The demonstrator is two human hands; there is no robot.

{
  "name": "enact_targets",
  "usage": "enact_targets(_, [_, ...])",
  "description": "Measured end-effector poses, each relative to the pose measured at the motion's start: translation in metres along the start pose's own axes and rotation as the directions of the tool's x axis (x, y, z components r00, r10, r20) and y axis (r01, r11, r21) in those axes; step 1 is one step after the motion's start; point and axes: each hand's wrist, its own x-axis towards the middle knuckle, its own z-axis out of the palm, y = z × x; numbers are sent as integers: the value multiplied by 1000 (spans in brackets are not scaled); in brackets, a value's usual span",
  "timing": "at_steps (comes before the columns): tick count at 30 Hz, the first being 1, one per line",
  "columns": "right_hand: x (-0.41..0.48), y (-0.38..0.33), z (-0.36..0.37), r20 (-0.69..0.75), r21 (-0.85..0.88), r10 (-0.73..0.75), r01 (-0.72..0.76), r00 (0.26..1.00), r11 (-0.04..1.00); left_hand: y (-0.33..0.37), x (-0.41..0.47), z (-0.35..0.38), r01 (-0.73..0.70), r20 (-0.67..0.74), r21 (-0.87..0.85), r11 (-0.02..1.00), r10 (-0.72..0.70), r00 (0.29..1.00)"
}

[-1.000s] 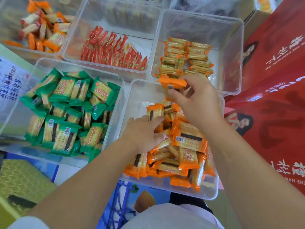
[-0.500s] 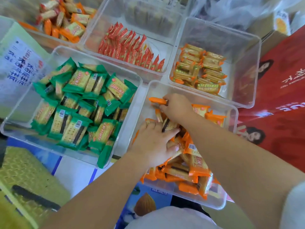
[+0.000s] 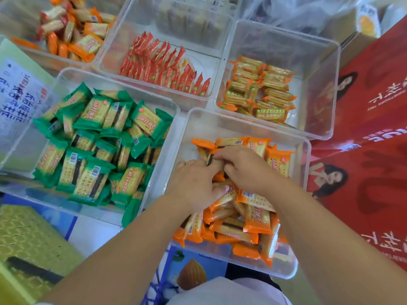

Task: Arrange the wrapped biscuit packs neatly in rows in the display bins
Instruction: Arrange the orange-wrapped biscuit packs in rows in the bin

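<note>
Orange pack [image 3: 209, 159]: pinched in right grip [image 3: 246, 172], at far end of bin [image 3: 242, 121]; left grip [image 3: 193, 183] touching alongside, hold unclear. Hazard: standing row [image 3: 276, 159] just beyond grips toppling if nudged; loose heap [image 3: 244, 227] beneath wrists sliding forward.

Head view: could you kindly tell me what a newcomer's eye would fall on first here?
First, the left hand and right hand meeting over a jumbled heap of orange packs in the near clear bin. Next, the bright green packs piled loosely in the bin to its left, and red packs standing in tidy rows in the far middle bin.
</note>
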Motion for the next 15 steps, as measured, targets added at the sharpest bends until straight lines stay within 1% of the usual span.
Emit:
enact_targets(2, [-9, 4, 1, 40, -34, -11, 13, 999, 999, 0, 1, -1, -12, 14, -43, 999, 13, 1000])
enact_targets(4, [-12, 5, 5, 34, -101, 18, -15, 999, 995, 0, -1, -1, -9, -4, -111, 994, 9, 1000])
enact_targets(6, [-10, 5, 7, 17, -142, 25, -22, 1000, 990, -1, -3, 0, 26, -38, -168, 985, -32, 999])
enact_targets(8, [-6, 7, 4, 56, -178, 19, -9, 998, 984, -3, -6, 0, 51, -41, -182, 982, -60, 997])
enact_targets(10, [-5, 7, -1, 132, -226, -23, 53, 991, 973, -5, -9, 0, 56, -25, -189, 980, -62, 998])
enact_targets(12, [-5, 3, -4, 170, -264, -68, 112, 983, 958, -7, -11, 0, 47, -8, -171, 984, -49, 999])
enact_targets(15, [-4, 2, -7, 115, -260, -84, 112, 990, 959, -7, -14, -1, 38, -2, -164, 986, -38, 999])
